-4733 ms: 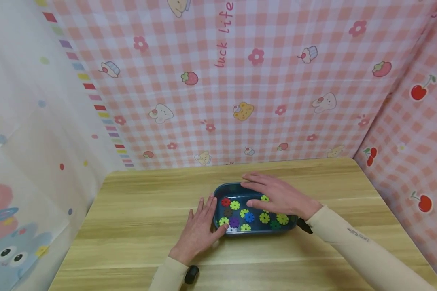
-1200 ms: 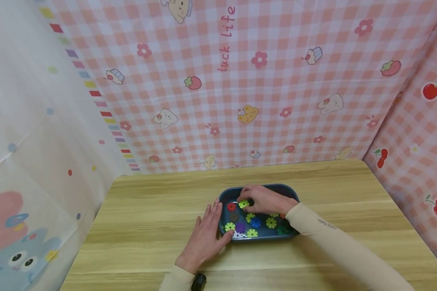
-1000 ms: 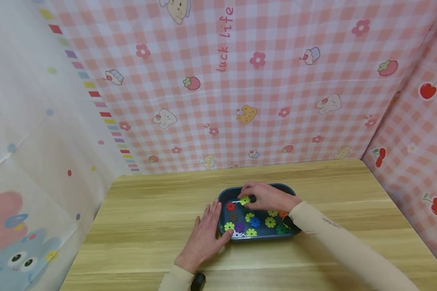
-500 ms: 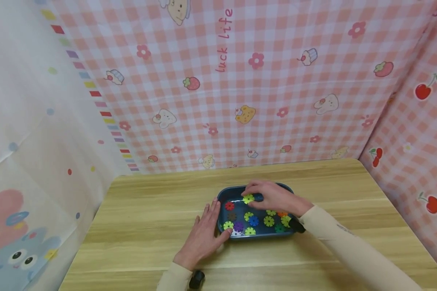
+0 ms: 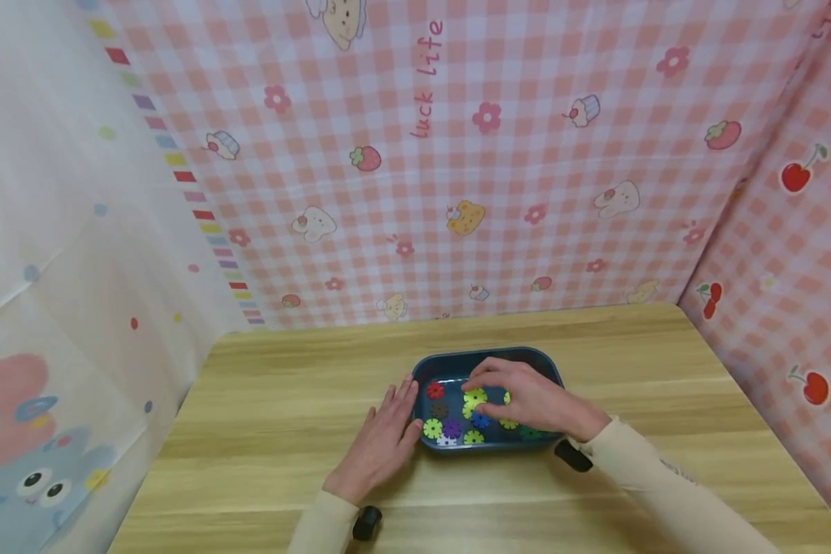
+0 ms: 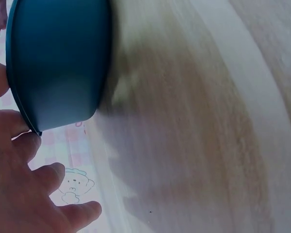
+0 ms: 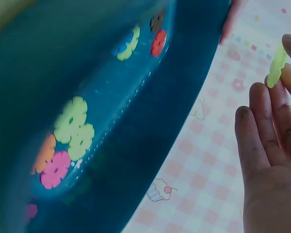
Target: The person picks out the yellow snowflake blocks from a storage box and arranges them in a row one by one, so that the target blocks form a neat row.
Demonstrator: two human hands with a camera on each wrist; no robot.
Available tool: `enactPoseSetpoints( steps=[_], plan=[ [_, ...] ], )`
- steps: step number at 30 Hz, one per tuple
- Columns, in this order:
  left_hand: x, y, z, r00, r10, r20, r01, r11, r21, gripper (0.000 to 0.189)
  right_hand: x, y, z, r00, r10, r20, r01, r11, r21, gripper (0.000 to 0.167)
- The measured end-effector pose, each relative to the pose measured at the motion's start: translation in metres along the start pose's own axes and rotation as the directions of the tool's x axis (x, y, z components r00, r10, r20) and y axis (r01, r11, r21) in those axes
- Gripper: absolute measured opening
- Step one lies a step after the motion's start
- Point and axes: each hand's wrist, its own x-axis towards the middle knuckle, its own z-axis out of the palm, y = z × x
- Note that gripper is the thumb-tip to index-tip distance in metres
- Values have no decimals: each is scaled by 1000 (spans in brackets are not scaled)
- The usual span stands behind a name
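Observation:
A dark blue tray (image 5: 450,366) sits on the table and holds several small notched snowflake discs in mixed colours. Above it, my right hand (image 5: 536,396) pinches a yellow-green snowflake disc (image 7: 277,67) between thumb and fingers; the right wrist view shows this disc edge-on. My left hand (image 5: 377,446) rests against the tray's left end, fingers extended. Its fingertips touch the rim in the left wrist view. Inside the tray are a red disc (image 5: 435,391), a purple disc (image 5: 452,428) and a blue disc (image 5: 481,420). My right hand hides part of the tray's right side.
The wood-grain table (image 5: 263,431) extends around the tray. A pink checked cloth (image 5: 388,192) hangs behind it, with more printed cloth on both sides. Each wrist wears a black device, such as the left wrist band (image 5: 368,523).
Earliest, my right hand is spread over the tray; since then it has picked up the yellow-green disc and lately shifted it nearer me. My left thumb has slid back to the tray's left edge.

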Motion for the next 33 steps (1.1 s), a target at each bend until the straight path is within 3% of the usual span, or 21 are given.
enactPoseSetpoints(
  steps=[24,33],
  plan=[
    [5,-5,-3,1000,29,6,-29,1000,-13,60,-27,-34,39,983,-173,-66,178,980,89,26],
    [0,-6,-2,1000,7,26,-6,1000,-21,60,-32,-43,57,987,-157,-19,158,980,124,30]
  ],
)
